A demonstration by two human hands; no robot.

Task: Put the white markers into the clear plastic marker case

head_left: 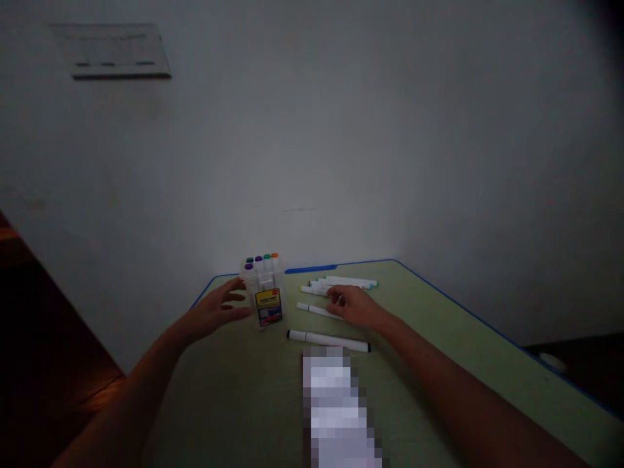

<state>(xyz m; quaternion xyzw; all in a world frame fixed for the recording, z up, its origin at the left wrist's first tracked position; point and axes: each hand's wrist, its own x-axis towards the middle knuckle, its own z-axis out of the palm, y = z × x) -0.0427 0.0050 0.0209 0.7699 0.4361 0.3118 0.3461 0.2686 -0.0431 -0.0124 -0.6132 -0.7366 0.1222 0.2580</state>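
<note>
Against a pale wall (312,143), the blue-edged green worktop (244,403) carries a clear marker case (263,299) near its far edge, left hand (212,313) spread beside it. The right hand's (358,307) grip curls over loose markers (312,309), perhaps touching 1; I cannot tell whether it pinches.

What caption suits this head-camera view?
Left hand by a case of markers, right hand at loose markers, green table beneath.

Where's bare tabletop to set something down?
Green tabletop: one patch between the left forearm and the pixelated pale object, another between the right forearm and the blue right edge. Crowded: from the clear plastic marker case across the white capped markers to the right hand.
</note>
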